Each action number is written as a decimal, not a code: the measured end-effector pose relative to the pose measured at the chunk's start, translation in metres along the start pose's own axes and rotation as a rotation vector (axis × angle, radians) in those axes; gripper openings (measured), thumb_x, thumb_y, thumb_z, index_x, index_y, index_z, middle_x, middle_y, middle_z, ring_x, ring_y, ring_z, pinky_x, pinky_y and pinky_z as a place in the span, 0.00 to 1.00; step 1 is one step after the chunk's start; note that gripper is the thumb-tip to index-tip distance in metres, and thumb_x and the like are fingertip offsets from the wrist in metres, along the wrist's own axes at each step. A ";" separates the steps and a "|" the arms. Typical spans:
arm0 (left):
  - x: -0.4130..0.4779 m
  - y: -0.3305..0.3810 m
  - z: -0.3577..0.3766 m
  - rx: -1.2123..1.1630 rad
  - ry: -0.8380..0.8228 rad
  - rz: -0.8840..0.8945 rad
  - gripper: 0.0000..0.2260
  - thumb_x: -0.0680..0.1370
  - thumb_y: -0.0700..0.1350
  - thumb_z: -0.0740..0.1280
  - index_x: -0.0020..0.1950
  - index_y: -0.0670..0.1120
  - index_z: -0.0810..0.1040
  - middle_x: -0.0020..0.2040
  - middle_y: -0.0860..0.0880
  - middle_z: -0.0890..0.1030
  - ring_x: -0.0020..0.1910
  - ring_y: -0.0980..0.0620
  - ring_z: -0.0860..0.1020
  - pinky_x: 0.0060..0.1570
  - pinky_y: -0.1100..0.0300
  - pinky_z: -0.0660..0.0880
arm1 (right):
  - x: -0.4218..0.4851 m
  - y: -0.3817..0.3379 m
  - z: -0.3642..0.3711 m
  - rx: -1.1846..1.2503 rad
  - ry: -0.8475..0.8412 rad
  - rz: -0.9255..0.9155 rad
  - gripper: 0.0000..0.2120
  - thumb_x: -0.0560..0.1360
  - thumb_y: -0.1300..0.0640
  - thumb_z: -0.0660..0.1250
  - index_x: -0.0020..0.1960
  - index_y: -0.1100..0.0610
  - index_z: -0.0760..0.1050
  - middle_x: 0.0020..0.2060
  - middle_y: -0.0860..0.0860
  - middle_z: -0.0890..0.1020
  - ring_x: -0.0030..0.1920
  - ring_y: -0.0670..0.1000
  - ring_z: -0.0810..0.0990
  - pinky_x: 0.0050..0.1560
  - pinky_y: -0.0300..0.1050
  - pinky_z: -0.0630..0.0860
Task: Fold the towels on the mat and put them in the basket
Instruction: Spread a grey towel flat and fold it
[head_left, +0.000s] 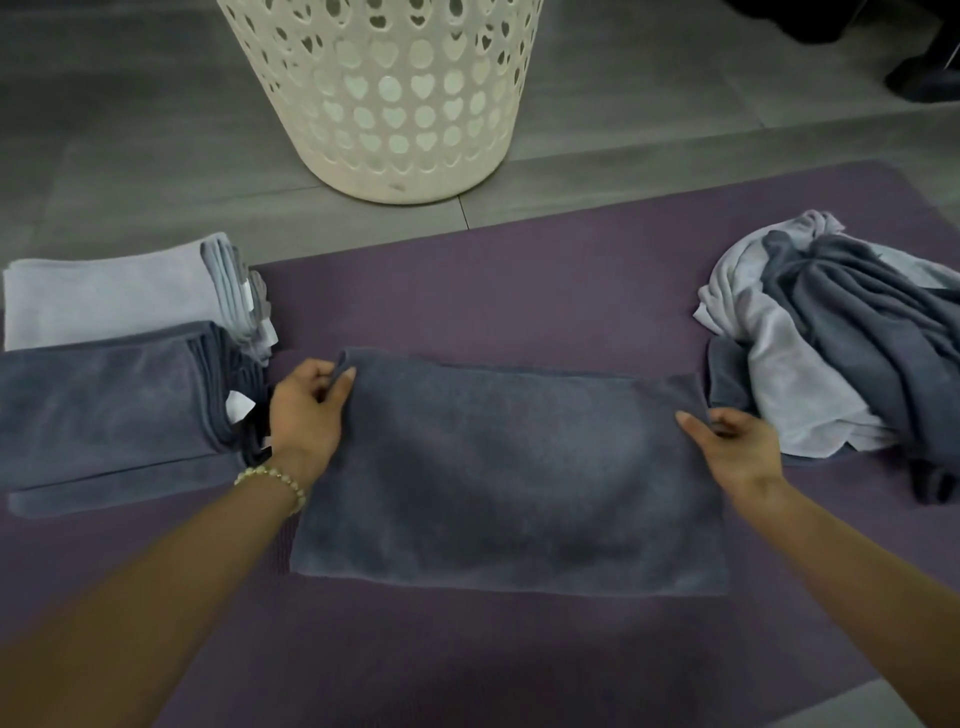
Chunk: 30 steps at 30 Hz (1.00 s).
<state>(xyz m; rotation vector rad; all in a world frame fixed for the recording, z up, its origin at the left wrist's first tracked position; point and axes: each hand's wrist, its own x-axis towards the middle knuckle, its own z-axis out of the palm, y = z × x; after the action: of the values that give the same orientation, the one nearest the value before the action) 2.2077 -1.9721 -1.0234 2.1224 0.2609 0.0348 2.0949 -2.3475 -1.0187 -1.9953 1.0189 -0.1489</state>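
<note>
Folding of dark grey towel (509, 467)
Left hand (306, 410) and right hand (737, 447) each pinch a far corner; another fold across seems next

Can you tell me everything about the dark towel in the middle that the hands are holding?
The middle towel is dark grey-blue and looks soft and fuzzy, like terry cloth. It lies flat on the purple mat, folded into a wide rectangle, with an under layer peeking out along its far edge. The left hand pinches its far left corner, and the right hand pinches its right edge near the far corner.
</note>
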 end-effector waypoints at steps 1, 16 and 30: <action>0.005 0.004 0.002 -0.010 0.002 -0.011 0.05 0.78 0.42 0.67 0.45 0.42 0.75 0.35 0.54 0.76 0.34 0.60 0.73 0.32 0.76 0.69 | 0.002 -0.003 -0.001 0.012 0.027 0.006 0.15 0.72 0.61 0.72 0.32 0.62 0.70 0.29 0.54 0.72 0.30 0.41 0.73 0.32 0.24 0.68; -0.043 -0.033 -0.045 0.396 -0.550 -0.281 0.23 0.77 0.56 0.65 0.42 0.35 0.80 0.36 0.43 0.81 0.34 0.50 0.78 0.36 0.59 0.74 | -0.036 0.016 -0.045 0.027 -0.536 0.322 0.07 0.75 0.55 0.69 0.49 0.58 0.79 0.44 0.53 0.84 0.44 0.50 0.82 0.37 0.37 0.78; -0.096 -0.045 -0.061 0.062 -0.326 -0.148 0.13 0.80 0.48 0.62 0.44 0.42 0.80 0.39 0.49 0.82 0.37 0.54 0.79 0.34 0.72 0.73 | -0.072 0.055 -0.045 -0.197 -0.214 -0.029 0.16 0.78 0.58 0.66 0.38 0.70 0.76 0.33 0.60 0.80 0.34 0.54 0.75 0.35 0.44 0.69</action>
<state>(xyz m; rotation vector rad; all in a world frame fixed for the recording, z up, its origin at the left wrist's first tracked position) 2.0980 -1.9178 -1.0210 2.1255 0.2260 -0.4070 1.9944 -2.3416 -1.0129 -2.1500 0.8957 0.1524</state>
